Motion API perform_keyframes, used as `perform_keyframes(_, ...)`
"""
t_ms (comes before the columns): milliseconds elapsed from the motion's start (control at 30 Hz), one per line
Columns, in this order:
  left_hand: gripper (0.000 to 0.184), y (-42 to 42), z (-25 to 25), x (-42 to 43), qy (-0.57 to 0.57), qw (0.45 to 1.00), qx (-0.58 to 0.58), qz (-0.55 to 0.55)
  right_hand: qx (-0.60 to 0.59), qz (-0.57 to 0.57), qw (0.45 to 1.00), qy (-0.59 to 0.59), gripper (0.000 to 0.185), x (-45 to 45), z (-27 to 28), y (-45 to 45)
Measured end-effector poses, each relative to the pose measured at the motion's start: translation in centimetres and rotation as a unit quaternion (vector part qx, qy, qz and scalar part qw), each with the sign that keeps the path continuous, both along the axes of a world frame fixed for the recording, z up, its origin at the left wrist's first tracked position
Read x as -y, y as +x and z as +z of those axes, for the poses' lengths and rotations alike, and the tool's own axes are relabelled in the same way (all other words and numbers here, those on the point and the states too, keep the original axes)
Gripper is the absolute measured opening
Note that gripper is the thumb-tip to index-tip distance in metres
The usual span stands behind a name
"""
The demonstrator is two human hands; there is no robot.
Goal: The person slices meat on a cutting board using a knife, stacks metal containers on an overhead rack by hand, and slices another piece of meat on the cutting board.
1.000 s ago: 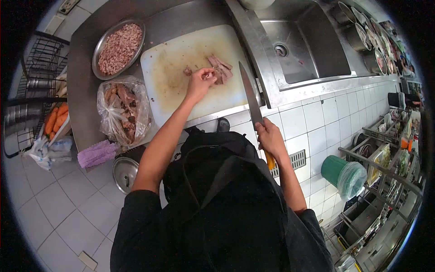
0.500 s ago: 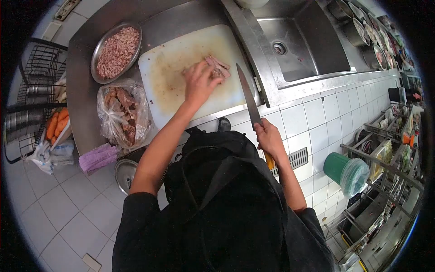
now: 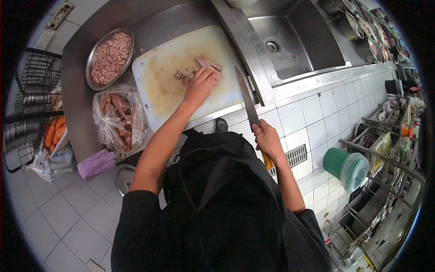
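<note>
On the white cutting board [image 3: 158, 99], my left hand [image 3: 200, 87] has its fingers curled together over strips of pale pink meat [image 3: 206, 62]. Small darker meat scraps [image 3: 183, 77] lie just left of those fingers. In my right hand [image 3: 268, 139] is the handle of a large knife [image 3: 246, 96], held off the board's right side with the blade pointing up and away from me. Part of its yellowish handle shows below the fist. My left fingertips are partly hidden against the meat.
An oval metal dish [image 3: 89, 78] of diced meat and a clear plastic bag [image 3: 102, 131] with larger meat pieces stand left of the board. A purple cloth [image 3: 97, 163] hangs at the counter edge. The steel sink [image 3: 308, 75] is on the right, a green bin [image 3: 334, 162] below it.
My left hand's fingers have drawn together on the meat, and the small scraps beside it are now uncovered. The knife stays in my right hand, nearly still. The whole view has shifted slightly.
</note>
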State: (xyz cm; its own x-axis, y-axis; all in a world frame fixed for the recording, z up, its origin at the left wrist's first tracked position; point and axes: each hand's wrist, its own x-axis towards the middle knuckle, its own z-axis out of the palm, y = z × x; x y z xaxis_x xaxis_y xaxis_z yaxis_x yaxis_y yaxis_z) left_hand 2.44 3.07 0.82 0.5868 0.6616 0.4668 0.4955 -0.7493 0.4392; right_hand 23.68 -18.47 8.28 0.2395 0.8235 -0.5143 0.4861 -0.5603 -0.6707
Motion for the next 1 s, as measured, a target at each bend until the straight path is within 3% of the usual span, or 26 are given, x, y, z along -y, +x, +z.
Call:
perform_keyframes(67, 0.013, -0.4, -0.5, -0.8, 0.002, 0.999, 0.009, -0.042, -0.015, -0.007, 1.000, -0.014, 0.028, -0.1, 0.4, -0.2)
perform_keyframes(167, 0.011, -1.8, 0.3, -2.8, -0.096, 0.983, -0.066, -0.142, -0.039, -0.027, 0.997, -0.057, 0.033, -0.8, 2.0, -0.7)
perform_keyframes(267, 0.015, -3.3, 0.6, -4.7, -0.142, 0.953, -0.152, -0.220, -0.014, 0.002, 1.000, -0.005, 0.031, -0.3, 0.4, -0.3)
perform_keyframes(367, 0.022, -3.8, 3.8, -5.4, -0.213, 0.892, -0.353, -0.186, -0.017, -0.003, 1.000, -0.020, 0.030, -0.4, 0.8, -0.4)
perform_keyframes(467, 0.030, -5.1, 3.7, -6.0, -0.239, 0.903, -0.322, -0.151, 0.004, 0.017, 1.000, 0.008, 0.030, 0.0, -0.3, 0.0)
perform_keyframes(567, 0.030, -2.9, 5.2, -3.5, -0.168, 0.974, -0.142, -0.047, 0.009, 0.017, 1.000, 0.012, 0.030, 0.2, -0.6, 0.1)
perform_keyframes(667, 0.028, 0.5, 2.9, -3.1, -0.099, 0.991, -0.059, -0.062, 0.005, 0.011, 1.000, 0.006, 0.029, 0.2, -0.9, 0.0)
perform_keyframes(767, 0.023, 3.0, 0.9, -3.1, -0.042, 0.997, -0.067, -0.017, -0.024, -0.009, 0.999, -0.045, 0.030, -0.6, 0.4, -0.2)
perform_keyframes(967, 0.025, 2.3, -0.9, -6.4, -0.085, 0.976, -0.195, -0.045, 0.012, 0.006, 1.000, -0.015, 0.030, -0.4, 0.2, -0.1)
perform_keyframes(1000, 0.024, 1.9, -0.4, -6.5, -0.085, 0.988, -0.126, -0.034, 0.020, 0.015, 1.000, -0.002, 0.028, -0.5, 0.3, -0.2)
